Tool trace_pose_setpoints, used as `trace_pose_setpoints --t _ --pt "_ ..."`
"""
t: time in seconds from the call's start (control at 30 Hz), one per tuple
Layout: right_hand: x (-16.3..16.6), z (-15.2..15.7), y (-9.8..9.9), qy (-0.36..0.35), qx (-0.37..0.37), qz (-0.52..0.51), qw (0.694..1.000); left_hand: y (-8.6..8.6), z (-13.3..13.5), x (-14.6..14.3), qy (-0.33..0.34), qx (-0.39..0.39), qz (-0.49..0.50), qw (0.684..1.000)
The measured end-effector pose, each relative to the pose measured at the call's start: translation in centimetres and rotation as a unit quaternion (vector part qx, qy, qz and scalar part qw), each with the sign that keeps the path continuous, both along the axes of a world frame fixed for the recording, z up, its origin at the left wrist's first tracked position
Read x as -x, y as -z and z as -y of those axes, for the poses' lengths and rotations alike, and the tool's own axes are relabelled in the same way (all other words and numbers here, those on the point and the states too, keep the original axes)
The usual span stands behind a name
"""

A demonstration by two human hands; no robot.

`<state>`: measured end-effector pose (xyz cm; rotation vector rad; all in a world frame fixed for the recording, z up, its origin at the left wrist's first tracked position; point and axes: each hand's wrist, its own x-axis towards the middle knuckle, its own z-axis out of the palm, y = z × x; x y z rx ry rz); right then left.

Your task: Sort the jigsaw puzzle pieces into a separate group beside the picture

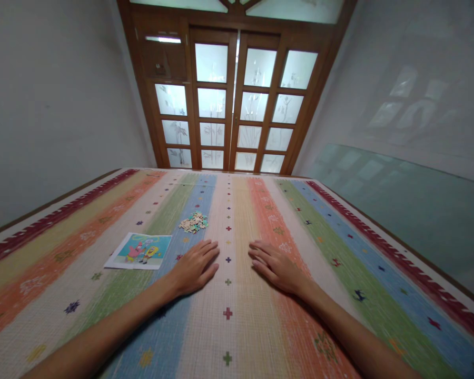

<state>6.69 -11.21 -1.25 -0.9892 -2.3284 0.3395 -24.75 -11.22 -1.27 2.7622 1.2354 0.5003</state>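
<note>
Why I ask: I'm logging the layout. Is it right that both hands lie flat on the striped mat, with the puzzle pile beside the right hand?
Not quite. The head view shows the puzzle pile just beyond the left hand, not the right hand. Both lie flat on the striped mat.

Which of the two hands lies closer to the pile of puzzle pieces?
The left hand; the pile lies just beyond its fingertips, while the right hand rests farther aside.

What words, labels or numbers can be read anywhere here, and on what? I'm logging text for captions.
None can be read.
The picture sheet by the left hand shows cartoon figures only; any print on it is too small to tell.
The pile of puzzle pieces is too small to read.
The striped mat under the right hand bears only cross and star motifs.
</note>
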Motion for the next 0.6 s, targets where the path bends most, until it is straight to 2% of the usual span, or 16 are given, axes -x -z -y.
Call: trace_pose_setpoints --t 0.2,0.6 --pt "-0.5 0.5 0.5 -0.011 0.003 0.069 0.998 0.2 0.3 0.4 0.032 0.021 0.004 0.999" --pt "-0.5 1.8 0.4 0.009 0.007 0.153 0.988 -0.1 0.6 0.9 0.052 0.054 -0.021 0.997"
